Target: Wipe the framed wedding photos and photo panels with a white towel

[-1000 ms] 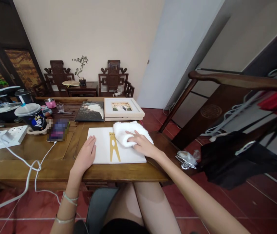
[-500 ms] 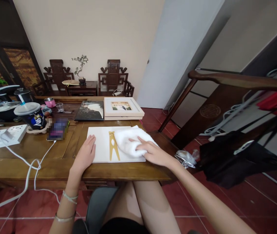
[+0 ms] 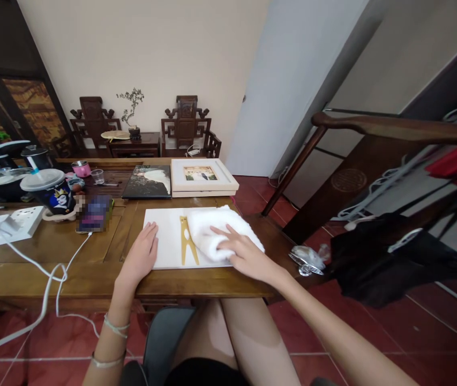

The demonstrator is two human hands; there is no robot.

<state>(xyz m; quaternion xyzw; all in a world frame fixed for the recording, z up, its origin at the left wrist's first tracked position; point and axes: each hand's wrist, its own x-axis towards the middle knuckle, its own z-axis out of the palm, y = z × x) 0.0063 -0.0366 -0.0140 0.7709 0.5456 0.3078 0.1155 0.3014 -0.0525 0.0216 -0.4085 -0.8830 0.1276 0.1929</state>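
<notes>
A white rectangular board or flat box (image 3: 166, 244) lies near the table's front edge, with a yellow animal-shaped figure (image 3: 188, 247) on its surface. My left hand (image 3: 143, 252) rests flat over the board's left edge, fingers stretched out. On the right half, a fluffy white cloth (image 3: 208, 228) covers the surface and overhangs the right edge. My right hand (image 3: 244, 252) presses on this cloth, its fingers partly sunk into the folds. The cloth touches the right side of the yellow figure and hides the board beneath it.
Behind the board lie a dark photo album (image 3: 148, 181) and a white framed picture (image 3: 224, 179). To the left are a phone (image 3: 95, 214) on a cable, a lidded cup (image 3: 53, 193) and a power strip (image 3: 27, 222). A wooden chair (image 3: 344, 182) stands at right.
My right hand has shifted slightly left with the cloth, whose right part now spreads wider over the board's right edge. My left hand stays in place.
</notes>
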